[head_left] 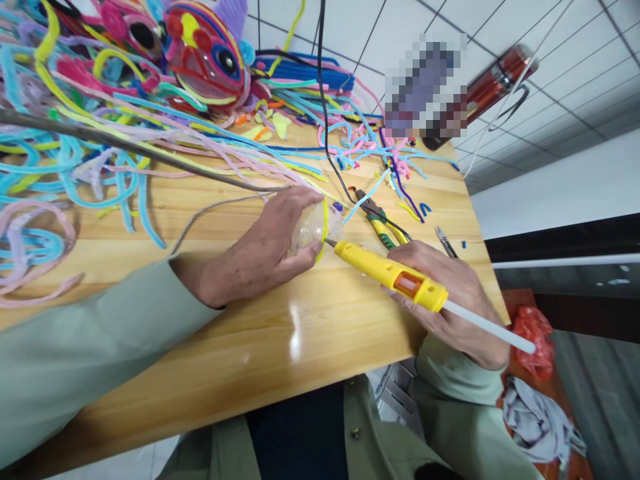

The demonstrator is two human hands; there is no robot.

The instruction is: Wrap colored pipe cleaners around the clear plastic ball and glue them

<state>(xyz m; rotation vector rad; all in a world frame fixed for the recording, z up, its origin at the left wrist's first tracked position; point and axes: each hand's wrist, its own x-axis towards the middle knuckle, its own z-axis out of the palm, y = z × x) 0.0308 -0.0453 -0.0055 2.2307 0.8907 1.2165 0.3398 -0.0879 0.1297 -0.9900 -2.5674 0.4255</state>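
Observation:
My left hand (273,243) is closed around a clear plastic ball (307,228), fingers above and thumb below. A yellow pipe cleaner (325,217) runs around the ball, and a small dark blue piece shows at its far end. In my right hand (450,293) is a yellow hot glue gun (380,267) with a white glue stick (490,327) out of its back. The gun's nozzle meets the yellow pipe cleaner or sits just beside it, close to my left thumb. A light blue pipe cleaner (367,197) extends from near the ball.
Loose pipe cleaners (135,147) heap across the left and back of the wooden table (240,353). A decorated clear fish-like figure (210,63) sits among them. Pliers (377,220) and tweezers (445,241) lie by my right hand. A black cord (323,87) crosses the table; a red thermos (500,80) stands beyond.

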